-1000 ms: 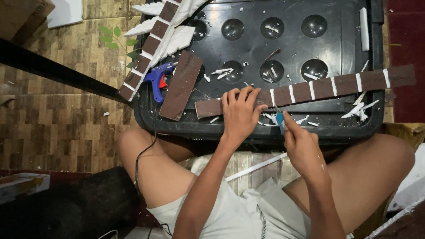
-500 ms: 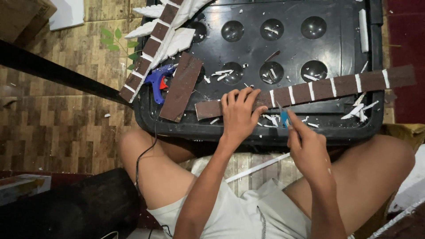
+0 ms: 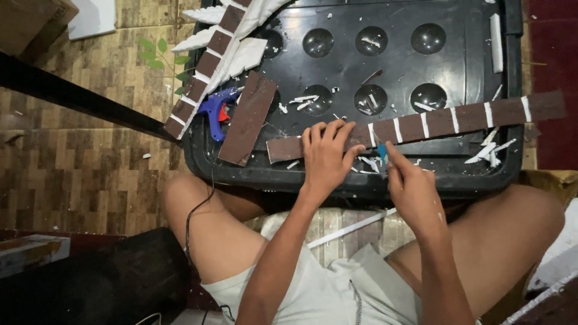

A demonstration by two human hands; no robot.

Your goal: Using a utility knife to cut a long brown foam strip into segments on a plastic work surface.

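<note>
Brown strip (image 3: 421, 123) lies lengthwise across the black tray (image 3: 337, 60); left hand (image 3: 328, 153) presses it flat, fingers spread; right hand (image 3: 412, 189) pinches a blue cutter (image 3: 382, 151) at its near edge

Blue glue gun (image 3: 215, 109), short brown strip (image 3: 247, 118), green leaf sprig (image 3: 161, 59)

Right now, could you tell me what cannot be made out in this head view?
- Blade of the blue cutter: too small, mostly covered by the right hand.
- Long brown strip: its middle is hidden under the left hand.
- Blue glue gun: partly covered by the short brown strip.
- Striped white-edged piece: cut off by the top edge.
</note>
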